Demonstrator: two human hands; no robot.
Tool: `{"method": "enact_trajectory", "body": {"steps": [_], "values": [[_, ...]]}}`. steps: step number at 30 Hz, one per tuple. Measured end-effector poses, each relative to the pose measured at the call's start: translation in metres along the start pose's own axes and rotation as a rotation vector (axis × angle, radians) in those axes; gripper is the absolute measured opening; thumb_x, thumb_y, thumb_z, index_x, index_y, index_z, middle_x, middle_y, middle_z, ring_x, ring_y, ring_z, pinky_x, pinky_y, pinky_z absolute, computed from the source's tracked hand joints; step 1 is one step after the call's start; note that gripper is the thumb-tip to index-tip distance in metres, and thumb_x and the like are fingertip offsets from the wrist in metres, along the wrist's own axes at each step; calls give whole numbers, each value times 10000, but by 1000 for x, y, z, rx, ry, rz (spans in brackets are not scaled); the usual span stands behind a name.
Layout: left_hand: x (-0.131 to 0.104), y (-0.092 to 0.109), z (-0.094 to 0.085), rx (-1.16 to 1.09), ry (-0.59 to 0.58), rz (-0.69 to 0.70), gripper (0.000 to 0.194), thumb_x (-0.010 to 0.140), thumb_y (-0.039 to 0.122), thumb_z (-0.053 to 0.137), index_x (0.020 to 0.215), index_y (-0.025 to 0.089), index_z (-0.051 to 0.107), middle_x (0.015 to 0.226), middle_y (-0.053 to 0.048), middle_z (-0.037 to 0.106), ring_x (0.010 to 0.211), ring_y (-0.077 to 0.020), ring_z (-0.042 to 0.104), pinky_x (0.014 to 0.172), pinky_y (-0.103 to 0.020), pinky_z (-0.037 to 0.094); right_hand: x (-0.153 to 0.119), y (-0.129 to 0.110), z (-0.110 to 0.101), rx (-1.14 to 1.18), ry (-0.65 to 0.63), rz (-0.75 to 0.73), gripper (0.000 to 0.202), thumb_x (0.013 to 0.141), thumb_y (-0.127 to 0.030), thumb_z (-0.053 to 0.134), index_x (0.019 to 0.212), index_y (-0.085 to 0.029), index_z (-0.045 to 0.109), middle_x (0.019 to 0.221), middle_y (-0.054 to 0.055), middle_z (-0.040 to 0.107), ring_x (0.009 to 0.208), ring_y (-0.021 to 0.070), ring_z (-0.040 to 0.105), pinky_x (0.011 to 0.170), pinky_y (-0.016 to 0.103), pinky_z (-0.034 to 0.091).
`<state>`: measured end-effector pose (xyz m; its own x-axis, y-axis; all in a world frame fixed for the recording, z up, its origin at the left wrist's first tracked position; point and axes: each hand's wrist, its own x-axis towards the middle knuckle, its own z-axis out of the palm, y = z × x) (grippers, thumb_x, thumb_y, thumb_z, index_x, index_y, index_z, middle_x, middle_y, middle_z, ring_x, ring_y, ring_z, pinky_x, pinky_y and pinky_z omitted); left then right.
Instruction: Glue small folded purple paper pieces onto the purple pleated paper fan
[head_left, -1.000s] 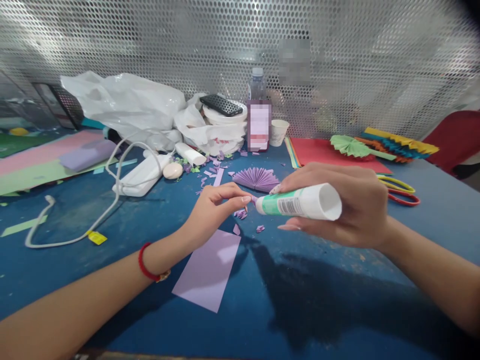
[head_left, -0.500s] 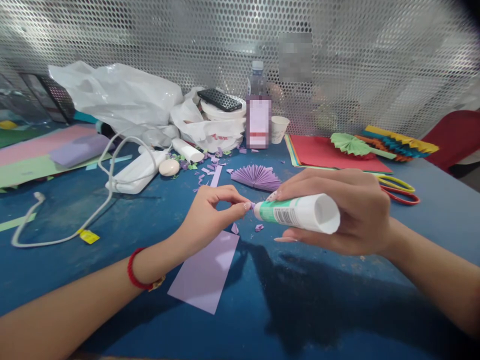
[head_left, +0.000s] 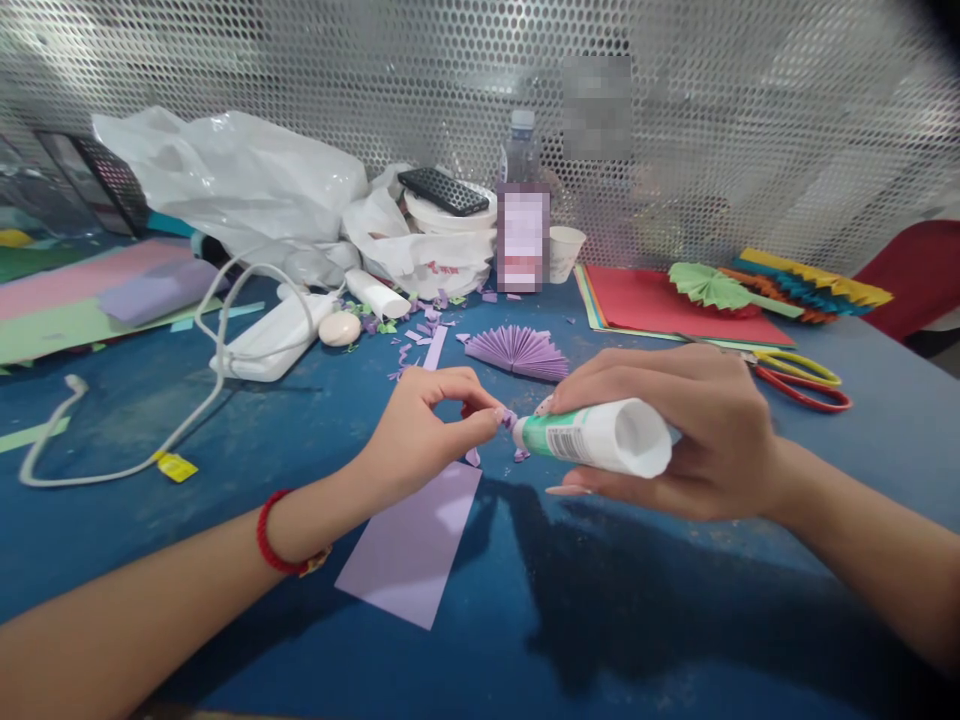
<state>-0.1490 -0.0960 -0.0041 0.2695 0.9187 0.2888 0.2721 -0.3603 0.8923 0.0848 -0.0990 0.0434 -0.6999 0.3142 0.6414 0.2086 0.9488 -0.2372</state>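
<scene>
From here, starting by the near edge of the surface point(head_left: 480, 665), I see a purple sheet point(head_left: 420, 540) lying flat below my working point; I judge that a dropped dab of glue could mark it. Just past its far end are loose scraps point(head_left: 521, 456), which could cling to any sticky tip. Above them, my left grip point(head_left: 416, 430) has thumb and finger pinched on a small purple piece point(head_left: 508, 418), partly hidden by the fingertips. My right grip point(head_left: 697, 440) is wrapped around what looks like a glue stick point(head_left: 592, 437), its narrow end at that piece. Too hard a push could crumple the piece or knock it loose, and a slight slip could smear the fingertips. Farther on, the pleated fan point(head_left: 517, 355) lies close to my right fingers, so a careless swing could crush its folds. Toward the right edge, the scissors point(head_left: 825, 407) could snag a wide sweep.
</scene>
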Motion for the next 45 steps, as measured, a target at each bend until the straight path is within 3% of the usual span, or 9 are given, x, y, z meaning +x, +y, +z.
{"method": "enact_trajectory", "body": {"steps": [6,12,15,19,21,27,34,39,45], "values": [[2,-3,-3,101,7,71,160,792,242,709,665,165,768,600,11,649,578,-96,556,578,-247,403,-4,3,3,21,-15,27,239,883,-379,771,890,-162,671,882,65,770,778,147,727,656,242,543],[2,-12,-1,211,-68,199,155,871,214,693,760,167,790,648,14,649,580,-84,562,565,-234,402,-1,4,-15,-90,-56,79,267,869,-385,787,895,-132,706,808,46,746,692,125,670,623,247,486],[-3,-17,7,430,-140,441,164,940,211,643,879,185,793,720,4,662,650,-104,599,642,-273,420,2,6,-27,-227,-71,123,277,891,-414,756,856,-143,713,757,32,723,642,118,622,596,272,439],[-9,-20,24,831,-221,916,180,992,161,570,1010,190,747,812,-5,689,771,-149,619,815,-343,425,3,8,-39,-304,-56,192,289,922,-425,719,775,-178,686,719,26,718,641,129,617,596,306,406],[-11,-21,28,937,-270,1042,166,1006,175,563,1058,178,720,832,-4,694,809,-157,620,883,-346,418,3,7,-42,-297,-38,214,300,916,-425,727,763,-172,677,716,31,723,661,135,632,612,305,419],[-10,-20,16,977,-346,994,301,1035,345,538,1226,146,657,1001,-40,720,932,-200,628,952,-393,396,5,2,-44,-269,-65,257,313,904,-444,733,817,-147,688,753,20,720,691,121,629,658,279,435],[-9,-21,10,883,-287,1107,150,995,307,605,1101,229,677,879,10,699,865,-171,615,923,-376,413,1,8,-28,87,-381,336,236,887,-246,734,717,-142,608,661,-36,580,632,68,495,594,232,372],[-9,-23,10,889,-316,1103,109,982,296,621,1039,231,689,875,1,692,890,-175,616,918,-376,410,0,10,-16,153,-422,359,216,850,-188,729,715,-159,563,672,-46,560,641,73,466,605,240,345],[-9,-22,7,875,-348,1086,108,981,233,586,955,231,691,848,9,680,864,-168,588,911,-373,386,-2,14,-10,163,-448,348,240,884,-293,709,734,-166,571,686,-41,572,659,89,475,630,254,321]]}}
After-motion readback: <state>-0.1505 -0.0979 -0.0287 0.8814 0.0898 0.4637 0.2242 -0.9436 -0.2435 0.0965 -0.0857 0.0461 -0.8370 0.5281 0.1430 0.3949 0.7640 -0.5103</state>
